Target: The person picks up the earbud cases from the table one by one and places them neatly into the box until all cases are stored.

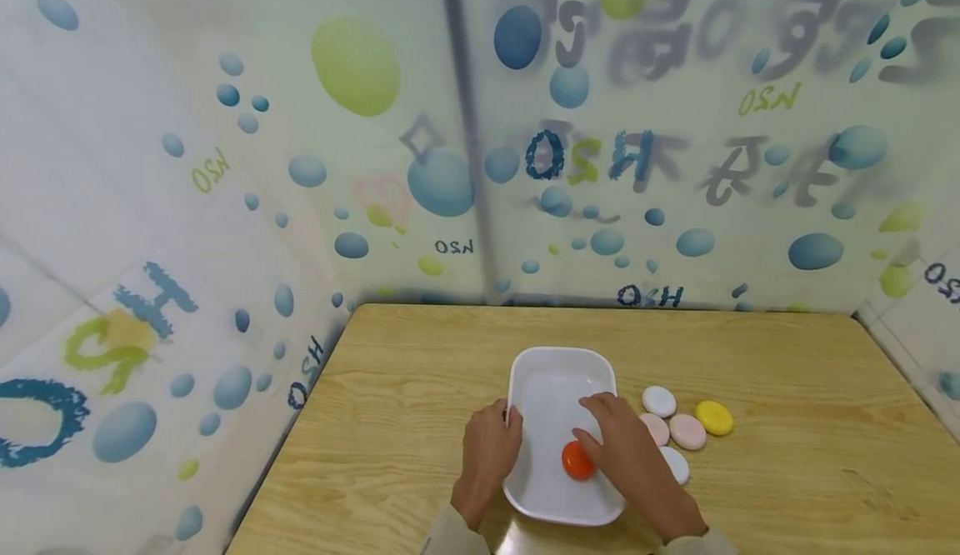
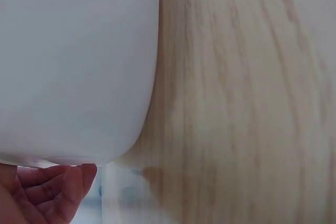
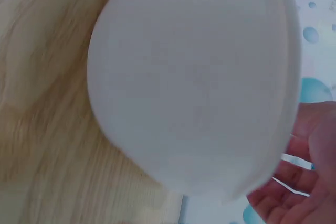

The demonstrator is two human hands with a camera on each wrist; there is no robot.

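A white rectangular tray [image 1: 543, 413] sits on the wooden table, with one round orange-red piece [image 1: 576, 461] inside it. My left hand [image 1: 487, 451] grips the tray's left rim, thumb on the upper side; the left wrist view shows curled fingers [image 2: 73, 190] at the edge of the tray wall [image 2: 79, 66]. Over the tray's right side reaches my right hand [image 1: 630, 455], thumb close by the orange-red piece and fingers extended above the tray floor. From the right wrist, the tray's outer wall [image 3: 194, 77] fills the view and the loosely bent fingers [image 3: 294, 177] hold nothing visible.
Right of the tray lie several round flat pieces: a yellow one [image 1: 714, 417], a pink one [image 1: 687, 432], another pink one [image 1: 655, 429], a white one [image 1: 659, 402] and a second white one [image 1: 677, 464]. Patterned curtains [image 1: 375, 205] enclose the table [image 1: 390, 422] at back and sides.
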